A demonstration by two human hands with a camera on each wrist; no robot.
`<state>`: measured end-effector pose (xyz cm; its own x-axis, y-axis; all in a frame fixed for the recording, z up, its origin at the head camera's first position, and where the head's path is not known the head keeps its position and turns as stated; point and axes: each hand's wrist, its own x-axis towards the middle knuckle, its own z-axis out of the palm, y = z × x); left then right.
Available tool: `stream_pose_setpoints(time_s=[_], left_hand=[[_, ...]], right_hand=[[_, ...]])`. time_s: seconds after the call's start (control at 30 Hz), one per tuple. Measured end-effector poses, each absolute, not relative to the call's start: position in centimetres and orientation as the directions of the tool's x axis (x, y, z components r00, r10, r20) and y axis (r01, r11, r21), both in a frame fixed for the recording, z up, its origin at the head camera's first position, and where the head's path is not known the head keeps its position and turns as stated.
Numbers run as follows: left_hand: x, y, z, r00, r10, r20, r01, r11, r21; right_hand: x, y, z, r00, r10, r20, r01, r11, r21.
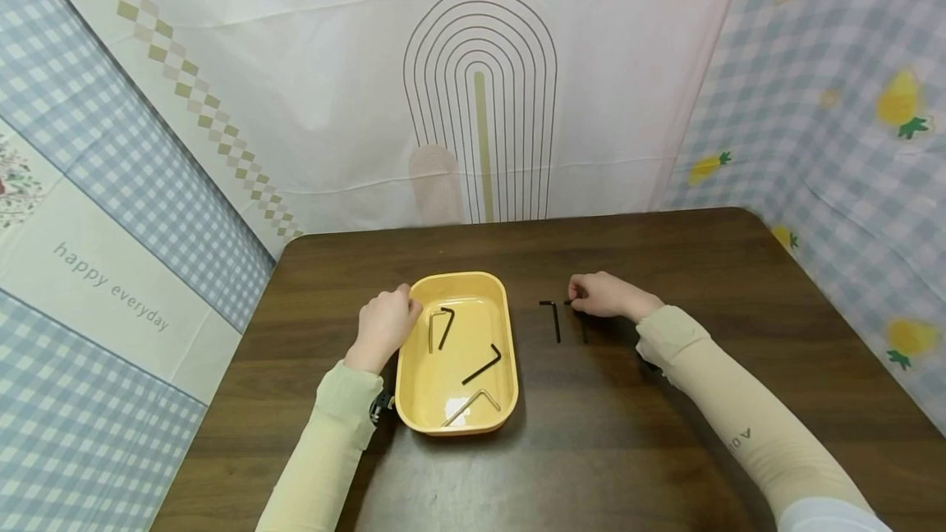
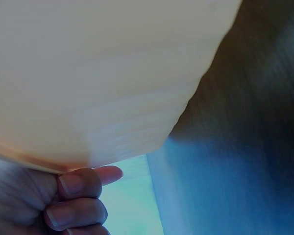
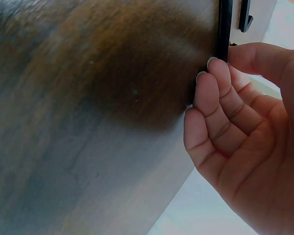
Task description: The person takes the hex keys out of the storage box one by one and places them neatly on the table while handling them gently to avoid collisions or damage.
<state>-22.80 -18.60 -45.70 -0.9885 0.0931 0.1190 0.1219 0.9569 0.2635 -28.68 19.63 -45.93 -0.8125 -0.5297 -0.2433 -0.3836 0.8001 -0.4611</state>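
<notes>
My left hand (image 1: 384, 323) grips the left rim of a yellow tray (image 1: 508, 327); the left wrist view shows curled fingers (image 2: 78, 211) at the rim, beside the tray's outer wall (image 2: 98, 88). Right of the tray, my right hand (image 1: 612, 295) pinches a black hex key (image 3: 225, 29) between thumb and fingertips, low at the tabletop. The hand partly hides this key in the head view. Another black hex key (image 1: 557, 323) lies on the table just left of it. Inside the tray are two black hex keys, one at the upper left (image 1: 447, 330) and one right of centre (image 1: 482, 365).
Two brass-looking hex keys also lie in the tray, one upper left (image 1: 431, 333) and one near its front end (image 1: 464, 407). The dark wooden table (image 1: 591, 450) ends at the back against a white patterned cloth (image 1: 332, 89). Checked cloths hang at both sides.
</notes>
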Motion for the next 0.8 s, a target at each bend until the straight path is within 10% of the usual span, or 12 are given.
stream_pose_setpoints(time_s=[0.8], left_hand=[[-22.7, -18.6, -45.6, -0.988, 0.099, 0.121, 0.131, 0.946, 0.296]], right_hand=[[-29.8, 18.8, -43.5, -0.828, -0.534, -0.170, -0.404, 0.778, -0.481]])
